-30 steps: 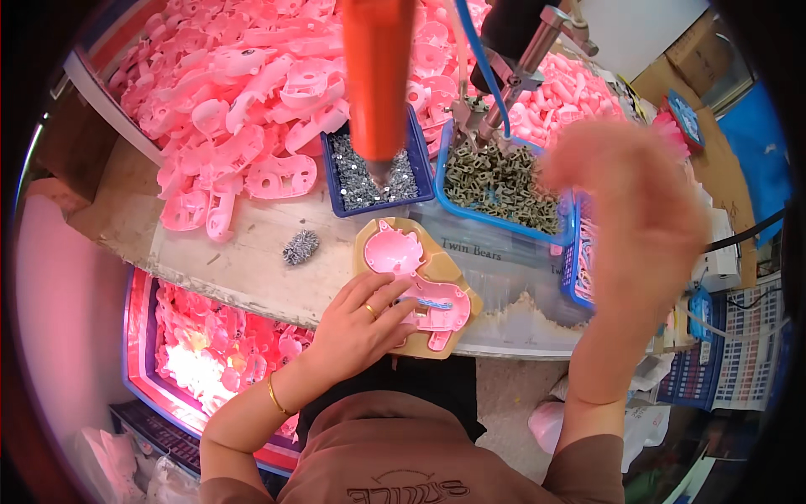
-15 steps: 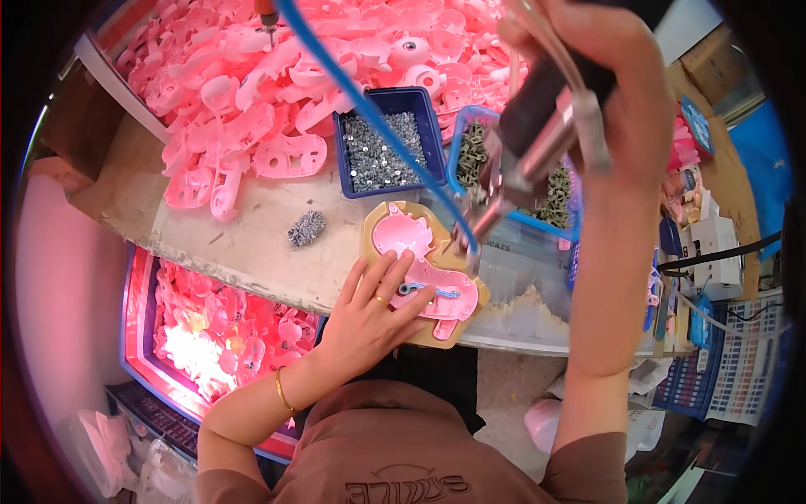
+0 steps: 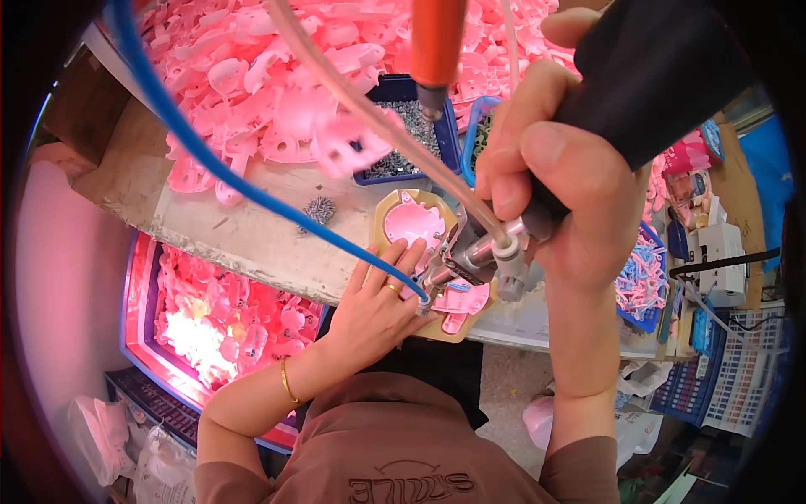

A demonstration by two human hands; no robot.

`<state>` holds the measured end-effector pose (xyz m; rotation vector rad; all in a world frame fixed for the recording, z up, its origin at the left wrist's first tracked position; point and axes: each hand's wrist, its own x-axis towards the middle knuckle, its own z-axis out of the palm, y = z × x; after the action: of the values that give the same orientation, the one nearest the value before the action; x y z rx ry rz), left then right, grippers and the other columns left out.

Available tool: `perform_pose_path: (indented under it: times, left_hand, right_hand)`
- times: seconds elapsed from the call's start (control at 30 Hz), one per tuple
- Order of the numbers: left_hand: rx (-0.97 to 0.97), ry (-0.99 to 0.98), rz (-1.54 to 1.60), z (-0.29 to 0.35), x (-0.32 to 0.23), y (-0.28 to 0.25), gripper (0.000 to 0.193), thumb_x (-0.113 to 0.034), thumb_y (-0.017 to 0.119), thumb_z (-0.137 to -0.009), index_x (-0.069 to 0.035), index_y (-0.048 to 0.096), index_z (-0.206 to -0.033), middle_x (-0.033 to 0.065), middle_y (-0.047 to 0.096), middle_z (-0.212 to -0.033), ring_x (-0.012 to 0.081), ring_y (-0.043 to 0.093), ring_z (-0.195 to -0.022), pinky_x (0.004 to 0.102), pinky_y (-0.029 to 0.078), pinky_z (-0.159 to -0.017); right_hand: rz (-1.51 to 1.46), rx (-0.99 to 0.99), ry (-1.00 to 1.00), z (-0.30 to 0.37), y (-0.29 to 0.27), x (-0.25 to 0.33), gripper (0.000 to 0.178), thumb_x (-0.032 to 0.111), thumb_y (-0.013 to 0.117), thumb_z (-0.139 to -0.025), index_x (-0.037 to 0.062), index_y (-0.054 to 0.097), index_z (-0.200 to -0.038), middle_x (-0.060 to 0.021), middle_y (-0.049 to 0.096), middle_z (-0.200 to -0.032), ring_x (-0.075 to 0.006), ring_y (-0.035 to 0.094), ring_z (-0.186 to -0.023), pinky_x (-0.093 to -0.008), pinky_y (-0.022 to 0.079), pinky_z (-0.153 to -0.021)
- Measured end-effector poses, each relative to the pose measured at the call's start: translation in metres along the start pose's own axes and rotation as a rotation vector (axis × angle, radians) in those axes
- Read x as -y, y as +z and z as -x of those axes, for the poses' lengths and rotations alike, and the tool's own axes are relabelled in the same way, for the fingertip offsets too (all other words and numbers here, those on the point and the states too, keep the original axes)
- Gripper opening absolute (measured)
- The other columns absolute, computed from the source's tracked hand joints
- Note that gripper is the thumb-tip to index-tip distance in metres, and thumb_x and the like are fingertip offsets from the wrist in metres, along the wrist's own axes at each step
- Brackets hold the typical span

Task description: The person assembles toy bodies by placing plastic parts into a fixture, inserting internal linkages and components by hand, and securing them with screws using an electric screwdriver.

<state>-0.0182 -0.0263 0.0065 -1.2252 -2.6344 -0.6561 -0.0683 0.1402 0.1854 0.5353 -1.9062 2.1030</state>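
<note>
My right hand [image 3: 579, 181] grips a black-handled powered screwdriver [image 3: 655, 80] with a metal nose. A blue hose [image 3: 243, 181] and a clear tube [image 3: 369, 109] run to that nose. Its tip points down at a pink plastic shell [image 3: 411, 223], beside the fingers of my left hand; whether it touches is hidden. The shell lies in a tan fixture [image 3: 382, 207] near the table's front edge. My left hand [image 3: 374, 307] rests flat on the shell, fingers stretched out. A small blue part [image 3: 457, 286] sits in the shell's lower half, partly covered by the tool.
Pink shells [image 3: 252, 76] are heaped across the back. A dark blue box [image 3: 452, 143] holds small screws, with a screw clump [image 3: 319, 210] nearby. An orange-bodied driver [image 3: 437, 42] hangs above. A basket [image 3: 642, 315] of small parts stands right, a bin [image 3: 138, 336] of pink parts lower left.
My right hand has brought the screwdriver down and left, its nose now over the shell. The hoses have swung with it. The hanging orange driver shows lower and larger. My left hand stays on the shell.
</note>
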Motion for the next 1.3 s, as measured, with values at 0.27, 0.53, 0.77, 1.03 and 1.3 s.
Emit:
perform_pose_path:
  times: [0.27,0.53,0.77,1.03,1.3]
  left_hand:
    - [0.042,-0.005,-0.029,0.0,0.0,0.002,0.044,-0.04,0.069,-0.084,-0.017,0.067,-0.121,0.0149,0.041,-0.152,0.0321,0.039,-0.138,0.0512,0.029,-0.115]
    - [-0.009,0.021,-0.044,0.001,0.002,0.006,0.042,-0.04,0.068,-0.084,-0.02,0.069,-0.121,0.0156,0.042,-0.151,0.0337,0.04,-0.137,0.0509,0.029,-0.116]
    - [-0.057,0.103,-0.002,0.005,0.002,-0.001,0.027,-0.033,0.074,-0.081,-0.013,0.065,-0.096,0.0163,0.043,-0.149,0.0353,0.04,-0.137,0.0552,0.03,-0.114]
    - [-0.245,0.039,0.32,-0.01,0.008,-0.018,0.031,-0.02,0.08,-0.077,-0.005,0.06,-0.096,0.0163,0.057,-0.132,0.0381,0.05,-0.127,0.0496,0.043,-0.104]
    - [-0.211,-0.016,0.446,-0.028,0.007,-0.023,0.038,-0.015,0.076,-0.08,-0.004,0.062,-0.114,0.0154,0.055,-0.137,0.038,0.048,-0.13,0.0474,0.04,-0.107]
  right_hand:
    - [-0.069,0.027,-0.071,0.0,0.009,0.008,0.058,0.008,0.054,-0.078,-0.0079,0.036,-0.131,-0.009,0.051,-0.062,-0.0136,0.047,-0.046,-0.0269,0.045,-0.047]
    - [0.076,-0.096,-0.074,0.008,0.009,-0.005,0.058,0.006,0.053,-0.077,-0.0084,0.035,-0.13,-0.0088,0.052,-0.063,-0.0139,0.047,-0.045,-0.0269,0.045,-0.047]
    - [0.312,0.144,-0.551,-0.012,-0.025,-0.001,0.029,0.009,0.05,-0.092,-0.0035,0.051,-0.118,-0.008,0.051,-0.071,-0.0137,0.047,-0.06,-0.0258,0.045,-0.057]
    - [0.509,0.364,-0.778,-0.024,-0.052,0.001,0.024,0.005,0.048,-0.098,0.0066,0.056,-0.121,-0.0105,0.055,-0.081,-0.0163,0.051,-0.07,-0.0289,0.049,-0.064]
    - [0.142,0.264,-0.628,-0.016,-0.041,0.001,0.019,0.014,0.047,-0.1,0.003,0.062,-0.103,-0.0135,0.055,-0.079,-0.0192,0.054,-0.069,-0.0322,0.049,-0.066]
